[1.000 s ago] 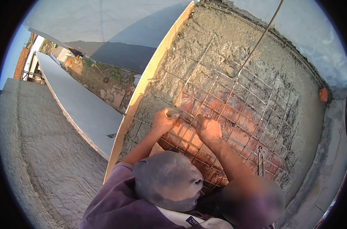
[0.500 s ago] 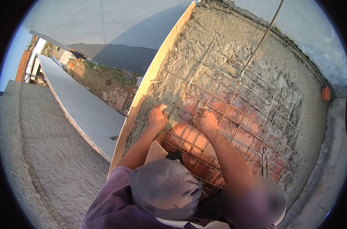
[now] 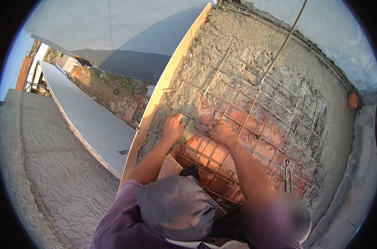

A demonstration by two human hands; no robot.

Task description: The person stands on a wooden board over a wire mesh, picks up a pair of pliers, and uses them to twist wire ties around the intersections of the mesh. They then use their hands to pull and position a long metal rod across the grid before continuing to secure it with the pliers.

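Observation:
My left hand point(image 3: 173, 127) is closed low over the rebar grid, close to the wooden form board; what its fingers hold is hidden. Just to its right, my right hand point(image 3: 221, 133) is closed with its fingertips on a thin bent steel bar point(image 3: 201, 125) that lies between the two hands. Beneath them spreads the grid of rebar point(image 3: 247, 111), partly sunk in wet grey concrete point(image 3: 226, 31). Reddish boards point(image 3: 211, 153) show through the nearer part of the grid. Pincers point(image 3: 288, 176) stand among the bars to the right of my right arm.
A tall form board point(image 3: 149, 112) edges the concrete on the left. One long steel rod point(image 3: 284, 43) slants up from the grid toward the wall. At the right edge sits a brick piece point(image 3: 352, 101). In the foreground is a grey cap point(image 3: 176, 205), with purple clothing around it.
My right hand has shifted slightly left, and my left hand slightly right, so they are closer together. The grid and the pincers stay where they were.

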